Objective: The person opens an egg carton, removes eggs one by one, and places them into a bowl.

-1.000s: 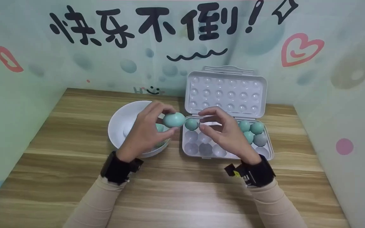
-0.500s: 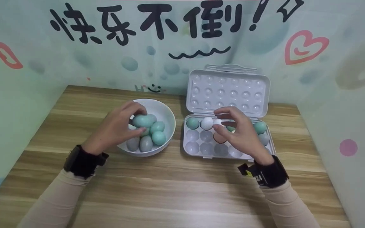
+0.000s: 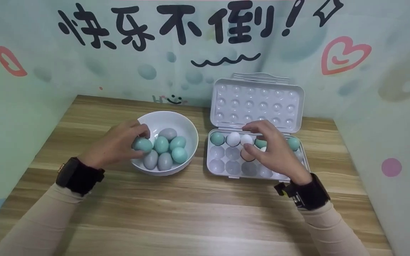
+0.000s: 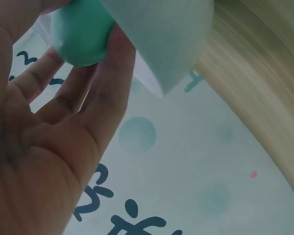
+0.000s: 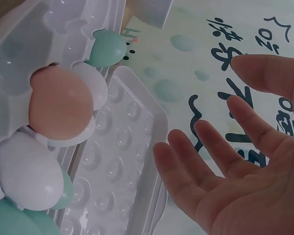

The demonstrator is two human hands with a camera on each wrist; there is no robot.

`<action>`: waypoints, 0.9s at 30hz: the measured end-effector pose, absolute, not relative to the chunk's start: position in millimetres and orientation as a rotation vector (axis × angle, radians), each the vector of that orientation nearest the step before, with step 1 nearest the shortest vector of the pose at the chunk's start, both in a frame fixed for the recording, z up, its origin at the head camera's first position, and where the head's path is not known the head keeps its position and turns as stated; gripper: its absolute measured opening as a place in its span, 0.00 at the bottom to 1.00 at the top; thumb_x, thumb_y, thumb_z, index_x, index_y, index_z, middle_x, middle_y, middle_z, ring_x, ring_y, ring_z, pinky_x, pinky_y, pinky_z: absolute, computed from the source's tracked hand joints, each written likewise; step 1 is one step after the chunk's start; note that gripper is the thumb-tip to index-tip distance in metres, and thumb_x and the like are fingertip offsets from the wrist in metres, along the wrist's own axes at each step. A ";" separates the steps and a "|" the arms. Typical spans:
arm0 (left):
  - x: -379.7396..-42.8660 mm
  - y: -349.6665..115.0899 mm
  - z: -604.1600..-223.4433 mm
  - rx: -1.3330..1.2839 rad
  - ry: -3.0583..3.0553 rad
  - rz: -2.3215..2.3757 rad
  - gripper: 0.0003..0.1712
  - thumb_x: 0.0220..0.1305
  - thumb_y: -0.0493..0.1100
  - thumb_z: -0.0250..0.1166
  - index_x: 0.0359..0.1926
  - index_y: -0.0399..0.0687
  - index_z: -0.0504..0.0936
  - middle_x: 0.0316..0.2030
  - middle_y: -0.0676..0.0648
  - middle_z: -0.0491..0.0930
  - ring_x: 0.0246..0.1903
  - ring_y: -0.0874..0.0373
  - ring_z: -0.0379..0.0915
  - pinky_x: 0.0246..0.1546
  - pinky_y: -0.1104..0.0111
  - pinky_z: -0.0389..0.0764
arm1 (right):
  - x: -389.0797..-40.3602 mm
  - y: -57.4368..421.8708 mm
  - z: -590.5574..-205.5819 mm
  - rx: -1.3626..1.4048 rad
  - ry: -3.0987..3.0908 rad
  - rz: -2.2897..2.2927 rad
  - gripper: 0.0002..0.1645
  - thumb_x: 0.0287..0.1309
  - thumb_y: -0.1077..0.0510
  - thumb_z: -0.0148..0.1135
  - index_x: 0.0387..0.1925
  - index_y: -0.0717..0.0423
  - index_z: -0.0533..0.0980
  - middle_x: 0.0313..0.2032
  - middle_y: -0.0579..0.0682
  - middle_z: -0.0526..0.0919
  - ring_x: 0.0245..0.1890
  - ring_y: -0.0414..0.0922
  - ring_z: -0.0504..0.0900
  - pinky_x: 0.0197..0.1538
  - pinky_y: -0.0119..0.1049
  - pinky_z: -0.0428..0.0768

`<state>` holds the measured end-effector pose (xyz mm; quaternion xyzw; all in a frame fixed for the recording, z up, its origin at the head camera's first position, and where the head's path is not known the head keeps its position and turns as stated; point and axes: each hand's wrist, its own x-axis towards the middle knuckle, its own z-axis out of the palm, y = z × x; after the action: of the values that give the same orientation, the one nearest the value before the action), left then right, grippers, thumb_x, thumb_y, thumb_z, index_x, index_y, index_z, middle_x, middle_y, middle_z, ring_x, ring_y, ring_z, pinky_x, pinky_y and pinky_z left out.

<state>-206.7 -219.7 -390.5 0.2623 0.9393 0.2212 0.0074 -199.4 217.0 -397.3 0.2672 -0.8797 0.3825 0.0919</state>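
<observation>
At the left rim of a white bowl, my left hand pinches a teal egg between thumb and fingers. The left wrist view shows this egg at the fingertips, beside the bowl's outer wall. Several teal and grey eggs lie in the bowl. Over an open egg carton, my right hand holds nothing, its fingers spread and relaxed. White, teal, grey and brown eggs sit in the carton, some hidden under that hand. A brown egg stands out in the right wrist view.
The carton's dimpled lid stands raised at the back, near the printed backdrop. Bowl and carton share a wooden table, with a gap between them. Printed panels rise on the left and right sides.
My left hand has carried the teal egg from between bowl and carton leftward to the bowl's left rim. My right hand has shifted slightly right, revealing white eggs in the carton's back row.
</observation>
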 end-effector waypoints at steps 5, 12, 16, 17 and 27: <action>-205.2 -219.2 -389.5 0.813 2.940 0.619 0.20 0.52 0.30 0.78 0.45 0.42 0.82 0.42 0.41 0.78 0.43 0.47 0.74 0.47 0.53 0.84 | -199.5 217.9 -397.4 0.789 -2.629 1.106 0.24 0.65 0.61 0.72 0.62 0.56 0.79 0.59 0.51 0.80 0.62 0.52 0.80 0.60 0.51 0.84; -207.3 -214.0 -388.8 0.803 2.941 0.497 0.23 0.51 0.29 0.81 0.47 0.40 0.82 0.41 0.41 0.79 0.41 0.48 0.76 0.46 0.54 0.86 | -200.1 219.7 -398.2 0.782 -2.646 1.064 0.25 0.64 0.62 0.72 0.62 0.56 0.79 0.60 0.52 0.79 0.63 0.52 0.80 0.61 0.51 0.83; -208.1 -212.4 -389.9 0.848 2.949 0.437 0.23 0.50 0.29 0.81 0.47 0.38 0.83 0.39 0.41 0.79 0.38 0.48 0.75 0.43 0.54 0.85 | -200.3 220.7 -399.7 0.788 -2.653 1.044 0.25 0.64 0.62 0.73 0.62 0.56 0.79 0.59 0.51 0.79 0.61 0.49 0.80 0.61 0.51 0.83; -208.0 -212.2 -390.2 0.861 2.949 0.422 0.22 0.50 0.29 0.81 0.46 0.38 0.83 0.39 0.41 0.79 0.38 0.48 0.74 0.42 0.55 0.84 | -200.5 221.0 -400.2 0.791 -2.654 1.042 0.25 0.64 0.62 0.73 0.61 0.56 0.79 0.59 0.51 0.79 0.61 0.49 0.80 0.61 0.50 0.83; -207.6 -208.0 -396.4 0.820 2.894 0.373 0.20 0.49 0.29 0.80 0.44 0.39 0.84 0.37 0.43 0.79 0.37 0.49 0.74 0.42 0.56 0.83 | -201.4 221.4 -401.8 0.802 -2.661 1.003 0.24 0.64 0.62 0.73 0.61 0.55 0.79 0.59 0.51 0.79 0.60 0.50 0.80 0.61 0.51 0.82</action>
<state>-207.6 -208.0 -396.4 0.2701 0.9534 0.1228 0.0552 -201.4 221.4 -401.8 0.2704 -0.8966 0.3380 0.0934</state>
